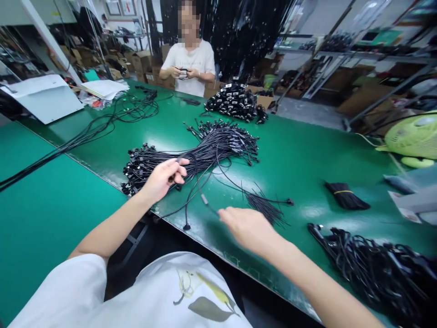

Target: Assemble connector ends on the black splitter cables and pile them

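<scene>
My left hand (pixel 166 178) is closed, its thumb and fingers pinched on a thin black cable that loops out to the right. To the right, my right hand (pixel 246 225) has its fingertips together on the end of a cable that carries a grey sleeve (pixel 204 199); its palm side is hidden. Just beyond both hands lies a large bundle of black cables (pixel 205 148) with connectors at both ends. A loose pile of thin black ties (pixel 264 206) lies past my right hand. One black plug (pixel 186 226) rests near the table edge.
The green table (pixel 297 150) carries a heap of coiled cables (pixel 234 101) at the far side and more coiled cables (pixel 372 264) at right. A banded black bundle (pixel 346 196) and a yellow-green fan (pixel 413 136) are at right. Across the table, a person (pixel 189 64) handles a cable.
</scene>
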The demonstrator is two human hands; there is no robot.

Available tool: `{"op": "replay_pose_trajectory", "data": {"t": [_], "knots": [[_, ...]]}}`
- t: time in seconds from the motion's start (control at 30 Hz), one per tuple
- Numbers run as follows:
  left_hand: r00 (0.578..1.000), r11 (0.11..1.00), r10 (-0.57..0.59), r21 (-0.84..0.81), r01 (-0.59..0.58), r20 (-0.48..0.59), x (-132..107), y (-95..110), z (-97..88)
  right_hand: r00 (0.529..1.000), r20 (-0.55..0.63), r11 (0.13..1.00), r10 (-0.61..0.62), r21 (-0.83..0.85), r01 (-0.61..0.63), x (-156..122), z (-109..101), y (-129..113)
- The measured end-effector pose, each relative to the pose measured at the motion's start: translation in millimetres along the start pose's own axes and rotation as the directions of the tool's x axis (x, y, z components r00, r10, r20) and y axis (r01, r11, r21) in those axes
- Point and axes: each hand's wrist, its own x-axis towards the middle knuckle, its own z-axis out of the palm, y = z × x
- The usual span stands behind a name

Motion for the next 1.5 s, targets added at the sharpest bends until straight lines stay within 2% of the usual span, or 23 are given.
{"op": "replay_pose_trajectory", "data": {"t": [0.07, 0.17, 0.23, 0.3, 0.33, 0.4, 0.43, 0.47, 0.57, 0.6, 0.63, 0.73, 0.8, 0.87, 0.93, 1.03, 1.17, 1.23, 1.3, 1.37, 1.43, 1.47, 1.5], "knots": [[0.993, 0.974, -0.007, 0.226, -0.019, 0.116, -4.9, -22.2, 13.9, 0.991, 0.115, 0.988, -0.062, 0.145, 0.045, 15.6, -12.0, -17.5], [0.925, 0.897, -0.128, 0.440, -0.045, 0.357, -20.3, -41.1, 26.3, 0.992, 0.099, 0.917, 0.075, 0.384, -0.108, 38.5, -29.2, -14.9], [0.884, 0.874, -0.205, 0.485, -0.027, 0.419, -26.9, -42.9, 25.6, 0.979, 0.062, 0.821, 0.192, 0.537, -0.195, 47.0, -32.3, -0.4], [0.880, 0.907, -0.237, 0.418, 0.049, 0.412, -26.8, -41.4, 21.7, 0.952, 0.001, 0.706, 0.306, 0.670, -0.227, 49.7, -25.4, 12.7], [0.890, 0.934, -0.232, 0.345, 0.091, 0.393, -24.8, -41.1, 20.1, 0.918, -0.055, 0.642, 0.393, 0.731, -0.231, 49.9, -18.4, 16.1], [0.922, 0.975, -0.199, 0.157, 0.154, 0.332, -19.3, -42.7, 18.9, 0.804, -0.132, 0.473, 0.580, 0.858, -0.200, 49.6, -0.1, 14.8], [0.937, 0.982, -0.189, 0.076, 0.174, 0.295, -16.9, -45.0, 19.4, 0.753, -0.115, 0.360, 0.647, 0.918, -0.169, 49.4, 9.7, 10.3], [0.947, 0.981, -0.191, 0.023, 0.192, 0.259, -15.2, -48.0, 20.3, 0.724, -0.058, 0.223, 0.688, 0.966, -0.134, 49.3, 18.9, 4.0], [0.926, 0.956, -0.290, 0.041, 0.289, 0.243, -17.4, -60.9, 25.1, 0.716, 0.183, -0.221, 0.674, 0.974, -0.040, 49.3, 36.5, -18.6], [0.912, 0.947, -0.322, 0.074, 0.314, 0.254, -20.4, -65.7, 27.0, 0.703, 0.222, -0.317, 0.676, 0.948, 0.005, 49.8, 38.4, -25.1], [0.905, 0.942, -0.336, 0.104, 0.320, 0.261, -24.1, -70.4, 28.8, 0.680, 0.231, -0.367, 0.696, 0.928, 0.061, 50.6, 38.8, -30.4], [0.932, 0.956, -0.276, 0.166, 0.241, 0.234, -35.1, -83.1, 32.6, 0.610, 0.156, -0.353, 0.777, 0.910, 0.218, 56.0, 36.1, -39.6], [0.949, 0.957, -0.239, 0.213, 0.196, 0.203, -39.7, -90.5, 32.3, 0.622, 0.135, -0.364, 0.771, 0.895, 0.257, 61.2, 35.9, -43.4], [0.951, 0.946, -0.252, 0.252, 0.203, 0.181, -42.7, -97.0, 30.3, 0.652, 0.143, -0.402, 0.744, 0.876, 0.267, 66.1, 37.9, -47.8], [0.922, 0.931, -0.332, 0.228, 0.286, 0.199, -46.3, -101.8, 29.1, 0.652, 0.165, -0.424, 0.740, 0.867, 0.263, 69.3, 39.8, -52.3], [0.850, 0.889, -0.458, 0.130, 0.439, 0.260, -53.0, -103.9, 33.4, 0.630, 0.200, -0.410, 0.751, 0.888, 0.208, 69.7, 38.0, -55.4], [0.848, 0.898, -0.438, 0.109, 0.426, 0.299, -56.4, -99.5, 46.6, 0.631, 0.170, -0.364, 0.757, 0.912, 0.191, 65.2, 30.2, -49.8], [0.815, 0.885, -0.461, 0.115, 0.451, 0.352, -55.4, -97.2, 51.6, 0.662, 0.136, -0.336, 0.737, 0.924, 0.185, 61.9, 28.6, -45.1], [0.765, 0.853, -0.513, 0.136, 0.503, 0.390, -54.6, -95.7, 54.3, 0.702, 0.076, -0.249, 0.708, 0.957, 0.147, 56.4, 28.7, -39.7], [0.738, 0.830, -0.551, 0.163, 0.534, 0.389, -54.6, -94.7, 54.9, 0.732, 0.016, -0.101, 0.681, 0.992, 0.072, 46.8, 27.8, -32.8], [0.740, 0.824, -0.563, 0.190, 0.533, 0.368, -54.4, -93.4, 53.2, 0.699, -0.064, 0.126, 0.712, 0.991, -0.038, 31.6, 23.1, -25.0], [0.747, 0.825, -0.564, 0.212, 0.523, 0.352, -53.9, -92.5, 51.6, 0.678, -0.126, 0.272, 0.724, 0.956, -0.112, 22.3, 19.2, -21.6], [0.750, 0.822, -0.569, 0.245, 0.514, 0.337, -53.0, -91.7, 49.6, 0.680, -0.202, 0.432, 0.705, 0.882, -0.186, 12.2, 15.0, -19.2]]}}
